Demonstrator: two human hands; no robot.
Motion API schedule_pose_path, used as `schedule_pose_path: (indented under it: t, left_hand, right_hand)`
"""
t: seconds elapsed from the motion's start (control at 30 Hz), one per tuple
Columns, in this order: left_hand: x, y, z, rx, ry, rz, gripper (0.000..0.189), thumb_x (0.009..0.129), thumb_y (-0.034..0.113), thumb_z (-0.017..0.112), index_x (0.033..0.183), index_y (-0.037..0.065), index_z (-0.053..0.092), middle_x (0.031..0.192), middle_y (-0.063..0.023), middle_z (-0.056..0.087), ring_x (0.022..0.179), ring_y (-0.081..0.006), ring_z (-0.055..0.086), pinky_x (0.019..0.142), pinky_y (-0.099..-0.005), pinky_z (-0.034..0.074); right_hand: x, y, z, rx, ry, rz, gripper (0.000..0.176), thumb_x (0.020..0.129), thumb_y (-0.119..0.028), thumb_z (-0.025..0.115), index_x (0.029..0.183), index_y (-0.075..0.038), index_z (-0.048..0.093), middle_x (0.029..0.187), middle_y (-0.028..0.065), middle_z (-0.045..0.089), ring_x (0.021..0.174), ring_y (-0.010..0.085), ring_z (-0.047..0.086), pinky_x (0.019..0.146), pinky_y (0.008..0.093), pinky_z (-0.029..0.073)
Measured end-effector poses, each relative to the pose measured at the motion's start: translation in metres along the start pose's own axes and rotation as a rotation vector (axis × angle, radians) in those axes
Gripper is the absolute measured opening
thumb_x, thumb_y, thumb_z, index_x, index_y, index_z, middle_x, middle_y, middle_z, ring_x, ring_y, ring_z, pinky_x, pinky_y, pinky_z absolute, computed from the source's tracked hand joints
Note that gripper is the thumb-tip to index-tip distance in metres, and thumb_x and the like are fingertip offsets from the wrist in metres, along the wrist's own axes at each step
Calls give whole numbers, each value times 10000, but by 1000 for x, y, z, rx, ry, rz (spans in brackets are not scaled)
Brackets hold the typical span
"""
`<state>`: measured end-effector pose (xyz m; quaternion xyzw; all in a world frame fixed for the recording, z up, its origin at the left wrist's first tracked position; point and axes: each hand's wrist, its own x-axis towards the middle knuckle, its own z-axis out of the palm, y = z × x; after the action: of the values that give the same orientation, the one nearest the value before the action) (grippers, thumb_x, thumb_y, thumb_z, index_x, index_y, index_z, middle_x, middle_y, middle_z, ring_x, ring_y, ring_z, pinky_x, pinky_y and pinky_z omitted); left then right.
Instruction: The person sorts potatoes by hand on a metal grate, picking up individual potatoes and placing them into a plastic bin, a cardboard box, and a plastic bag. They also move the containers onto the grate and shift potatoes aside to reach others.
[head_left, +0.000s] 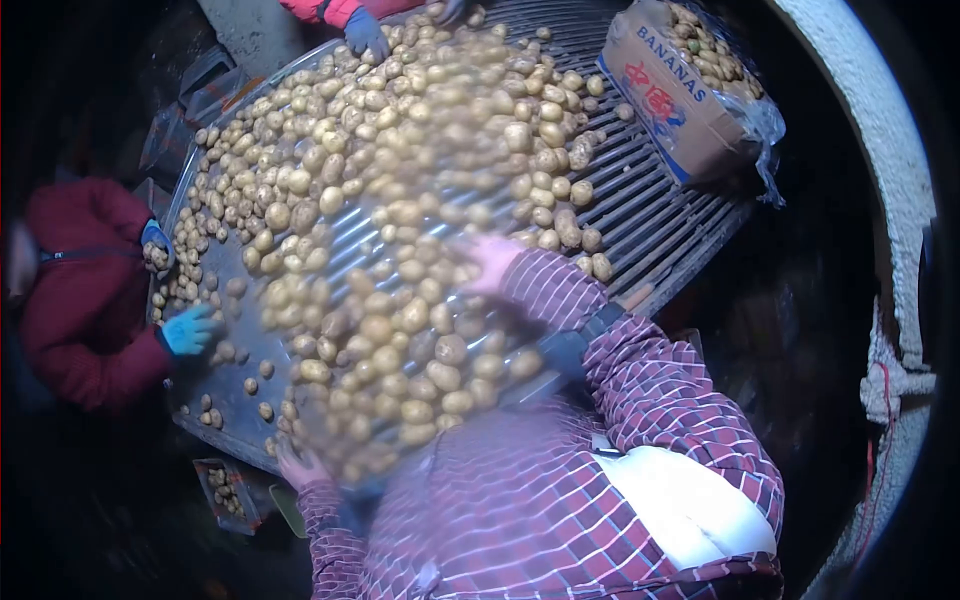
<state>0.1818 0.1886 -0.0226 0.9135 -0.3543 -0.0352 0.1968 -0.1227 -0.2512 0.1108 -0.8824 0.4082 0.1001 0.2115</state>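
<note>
A wide heap of potatoes (375,330) is spread over a slatted metal sorting table (660,220). My right hand (490,262), in a checked sleeve, is over the middle of the heap, touching or just above the potatoes; its fingers are smeared by blur. Down at the near left edge of the table, my left hand (300,465) lies against some potatoes with its fingers apart. Nothing shows gripped in it, though part of the hand is hard to make out.
A cardboard banana box (665,95) filled with potatoes stands at the table's far right. On the left, a person in a dark red jacket (90,270) wears blue gloves (188,330). Another person's gloved hand (366,34) reaches in at the top. A small crate (228,495) holds potatoes below the table.
</note>
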Motion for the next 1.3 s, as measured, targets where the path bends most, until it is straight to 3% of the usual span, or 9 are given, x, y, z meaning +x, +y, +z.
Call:
schedule_pose_path:
  t: [0.17,0.27,0.5,0.67,0.77,1.07,1.17,1.27,1.3]
  left_hand:
    - [-3,-4,4,-7,-1,-56,559,747,62,664,1279,3,504,1353,-204,472,1278,-364,420,1091,-454,303]
    - [-3,-12,9,-6,20,-49,564,744,66,667,1279,-2,504,1353,-212,467,1279,-365,418,1091,-454,305]
    - [-1,-15,9,13,-3,-41,572,730,72,670,1274,3,506,1338,-229,468,1266,-381,419,1079,-477,315]
    - [-3,-9,5,39,-30,-46,574,731,77,671,1276,9,504,1356,-234,447,1266,-388,414,1078,-484,313]
    - [-4,-22,14,39,4,-11,576,739,80,672,1282,5,496,1358,-239,443,1260,-394,416,1079,-482,314]
    - [2,-4,3,-21,37,67,501,747,23,606,1238,-35,521,1269,-236,518,1213,-400,463,1039,-482,353]
    - [2,-2,3,-35,28,66,504,756,38,590,1249,-37,512,1281,-239,510,1215,-405,462,1047,-481,346]
    - [3,3,-1,-28,3,33,500,778,64,573,1264,-36,507,1299,-247,501,1237,-408,444,1066,-474,330]
    - [5,-8,2,5,-50,38,544,792,89,573,1309,-40,464,1362,-224,458,1269,-385,429,1094,-453,309]
  right_hand:
    - [68,46,-55,227,229,276,577,820,-462,625,1293,-142,545,1247,187,577,1103,340,573,992,390,440]
    - [107,55,-98,-464,87,330,579,894,-461,554,1368,-140,466,1430,93,419,1310,247,411,1084,422,351]
    - [183,72,-109,-245,122,438,894,706,-768,547,1415,-240,414,1446,185,385,1273,342,448,1048,460,389]
    - [180,47,-82,136,-45,210,840,764,-650,593,1437,-199,372,1354,184,493,1177,331,531,1051,386,405]
    - [137,44,-19,-104,307,69,752,797,-573,582,1430,-233,362,1457,180,368,1267,369,428,1073,467,372]
    - [24,-15,-56,-136,-383,-21,623,776,-515,616,1330,-250,515,1396,168,454,1220,343,490,1018,438,417]
    - [68,-12,-74,168,-72,33,473,843,-360,602,1264,-146,586,1274,138,574,1151,283,554,982,368,452]
    - [112,-28,-56,140,301,-59,644,828,-396,601,1394,-137,436,1348,152,490,1154,301,551,972,381,472]
    - [152,-26,-34,142,104,33,660,819,-395,612,1399,-136,431,1362,142,480,1201,296,523,1006,394,447]
